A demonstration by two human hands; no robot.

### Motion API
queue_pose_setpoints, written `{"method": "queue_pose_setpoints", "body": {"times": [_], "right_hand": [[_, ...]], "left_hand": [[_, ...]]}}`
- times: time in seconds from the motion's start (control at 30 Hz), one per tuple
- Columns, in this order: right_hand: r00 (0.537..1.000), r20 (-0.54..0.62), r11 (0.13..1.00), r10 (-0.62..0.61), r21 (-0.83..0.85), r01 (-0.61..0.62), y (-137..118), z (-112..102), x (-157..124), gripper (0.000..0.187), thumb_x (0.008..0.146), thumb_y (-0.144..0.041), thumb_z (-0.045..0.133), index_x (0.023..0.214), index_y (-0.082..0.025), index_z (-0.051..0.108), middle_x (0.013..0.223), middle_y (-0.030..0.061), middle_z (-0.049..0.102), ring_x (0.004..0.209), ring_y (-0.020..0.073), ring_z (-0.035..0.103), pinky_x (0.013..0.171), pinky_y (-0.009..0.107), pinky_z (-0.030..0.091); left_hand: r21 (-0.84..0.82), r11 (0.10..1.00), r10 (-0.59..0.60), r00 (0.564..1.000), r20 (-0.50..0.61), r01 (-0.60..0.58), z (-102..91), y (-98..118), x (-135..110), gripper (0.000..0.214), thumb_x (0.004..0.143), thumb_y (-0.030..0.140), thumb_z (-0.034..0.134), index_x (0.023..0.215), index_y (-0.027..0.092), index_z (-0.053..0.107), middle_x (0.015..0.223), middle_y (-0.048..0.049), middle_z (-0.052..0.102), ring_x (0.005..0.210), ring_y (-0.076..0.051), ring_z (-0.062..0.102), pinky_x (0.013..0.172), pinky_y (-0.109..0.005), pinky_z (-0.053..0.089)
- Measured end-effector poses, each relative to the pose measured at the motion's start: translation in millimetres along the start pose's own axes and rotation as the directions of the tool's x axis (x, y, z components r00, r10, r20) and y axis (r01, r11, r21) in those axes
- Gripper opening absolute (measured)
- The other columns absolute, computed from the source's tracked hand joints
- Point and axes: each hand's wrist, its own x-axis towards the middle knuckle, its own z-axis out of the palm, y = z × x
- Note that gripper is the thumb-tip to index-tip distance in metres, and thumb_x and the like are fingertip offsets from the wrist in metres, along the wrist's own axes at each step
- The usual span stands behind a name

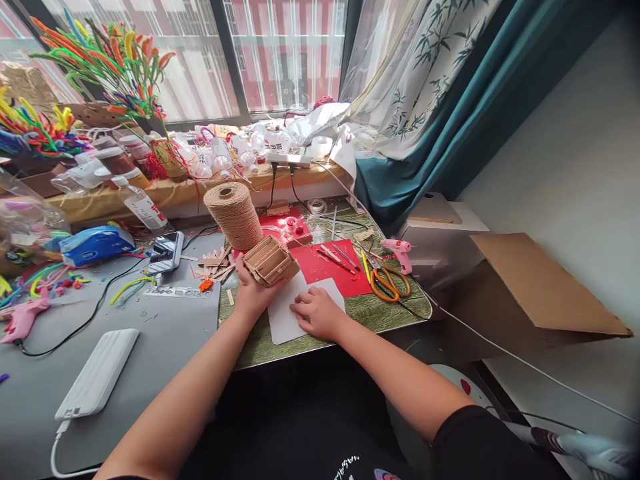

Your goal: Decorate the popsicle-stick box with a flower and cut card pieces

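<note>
My left hand [253,293] is wrapped around a small brown box [273,261] that looks built from wooden craft sticks. The box is tilted, and ridges show across the side facing me. My right hand [319,312] rests on white paper [283,319], its fingers spread a little and lightly bent, with nothing visible in them. Right behind the box stands a large spool of twine [234,215]. Loose craft sticks [216,265] lie in a pile left of my left hand. A red sheet [357,283] lies beyond my right hand, with several thin pen-like tools on it.
Orange-handled scissors [390,283] and a pink glue gun [399,253] sit at the table's right edge. On the grey table are a power bank [97,373], a phone [166,253] and another pink glue gun [26,319]. A power strip [289,160] lies on the cluttered windowsill; a cardboard box [540,287] stands right.
</note>
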Motion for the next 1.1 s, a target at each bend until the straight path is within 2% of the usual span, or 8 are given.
{"method": "queue_pose_setpoints", "body": {"times": [0.1, 0.3, 0.47, 0.7, 0.83, 0.93, 1.0, 1.1], "right_hand": [[1.0, 0.013, 1.0, -0.004, -0.02, 0.004, -0.5, -1.1, -0.1, 0.024, 0.096, -0.027, 0.06, 0.116, -0.023, 0.073, 0.11, 0.0097, 0.068, 0.097, 0.0266, 0.048, 0.083, 0.041, 0.035], [1.0, 0.02, 1.0, 0.005, -0.017, -0.004, -0.8, 0.8, 1.8, 0.024, 0.098, -0.027, 0.058, 0.117, -0.023, 0.073, 0.114, 0.0096, 0.067, 0.099, 0.0267, 0.049, 0.084, 0.042, 0.035], [1.0, 0.026, 1.0, 0.017, -0.004, -0.017, 0.3, 2.2, 2.2, 0.027, 0.098, -0.026, 0.057, 0.119, -0.023, 0.073, 0.112, 0.01, 0.068, 0.098, 0.0262, 0.05, 0.084, 0.042, 0.036], [1.0, 0.02, 1.0, 0.016, -0.018, -0.016, -1.6, -0.3, 0.3, 0.026, 0.098, -0.027, 0.059, 0.119, -0.025, 0.073, 0.114, 0.0083, 0.07, 0.097, 0.0252, 0.05, 0.086, 0.041, 0.037], [1.0, 0.011, 1.0, 0.011, -0.024, -0.011, -1.9, 0.4, 0.1, 0.027, 0.097, -0.027, 0.06, 0.12, -0.025, 0.073, 0.113, 0.0084, 0.069, 0.095, 0.0248, 0.05, 0.085, 0.041, 0.037], [1.0, 0.001, 0.999, 0.004, -0.035, -0.004, -2.2, 0.0, 0.7, 0.027, 0.096, -0.027, 0.06, 0.119, -0.024, 0.073, 0.11, 0.0089, 0.069, 0.097, 0.0261, 0.05, 0.084, 0.041, 0.037], [1.0, -0.005, 0.999, 0.01, -0.04, -0.01, -2.7, -1.1, 1.0, 0.025, 0.096, -0.027, 0.06, 0.116, -0.024, 0.074, 0.108, 0.0091, 0.068, 0.1, 0.027, 0.05, 0.084, 0.041, 0.037], [1.0, -0.004, 0.999, 0.015, -0.039, -0.015, -2.9, -2.4, 0.9, 0.025, 0.097, -0.027, 0.059, 0.116, -0.024, 0.074, 0.106, 0.0098, 0.067, 0.101, 0.0274, 0.05, 0.084, 0.041, 0.038]], "left_hand": [[-0.012, 0.999, 0.047, 0.994, 0.101, -0.046, 14.2, 4.4, -13.0, 0.139, 0.063, 0.044, 0.093, 0.162, 0.024, -0.003, 0.158, -0.0229, 0.038, 0.143, -0.034, 0.05, 0.116, -0.051, 0.044], [0.026, 0.991, 0.126, 0.985, 0.114, -0.13, 24.8, -7.0, -7.5, 0.142, 0.057, 0.044, 0.096, 0.162, 0.019, 0.005, 0.158, -0.0251, 0.037, 0.144, -0.038, 0.048, 0.117, -0.052, 0.043], [0.011, 0.994, 0.109, 0.988, 0.105, -0.111, 22.5, -13.5, 5.1, 0.141, 0.057, 0.042, 0.095, 0.162, 0.02, 0.003, 0.157, -0.0235, 0.039, 0.142, -0.036, 0.05, 0.117, -0.052, 0.043], [0.073, 0.996, 0.051, 0.999, -0.011, -0.05, 14.5, -22.4, 34.6, 0.145, 0.051, 0.041, 0.097, 0.161, 0.018, 0.006, 0.16, -0.0262, 0.03, 0.148, -0.038, 0.041, 0.121, -0.054, 0.036], [0.003, 1.0, -0.003, 0.999, -0.033, 0.003, 6.0, -5.0, 19.7, 0.136, 0.059, 0.042, 0.094, 0.161, 0.025, 0.006, 0.161, -0.0231, 0.031, 0.145, -0.036, 0.046, 0.117, -0.053, 0.041], [-0.016, 1.0, 0.007, 0.998, 0.056, -0.006, 6.3, 5.3, -1.5, 0.137, 0.06, 0.044, 0.094, 0.161, 0.027, 0.003, 0.158, -0.0215, 0.039, 0.141, -0.036, 0.051, 0.113, -0.053, 0.045], [0.024, 0.999, 0.024, 0.994, 0.11, -0.027, 10.0, 5.9, -12.1, 0.139, 0.059, 0.045, 0.094, 0.162, 0.026, 0.003, 0.158, -0.0229, 0.039, 0.141, -0.037, 0.051, 0.114, -0.055, 0.044], [0.078, 0.996, 0.044, 0.993, 0.105, -0.052, 16.5, -0.3, -16.7, 0.14, 0.058, 0.044, 0.095, 0.162, 0.023, 0.003, 0.16, -0.0258, 0.033, 0.144, -0.04, 0.048, 0.115, -0.057, 0.043]]}}
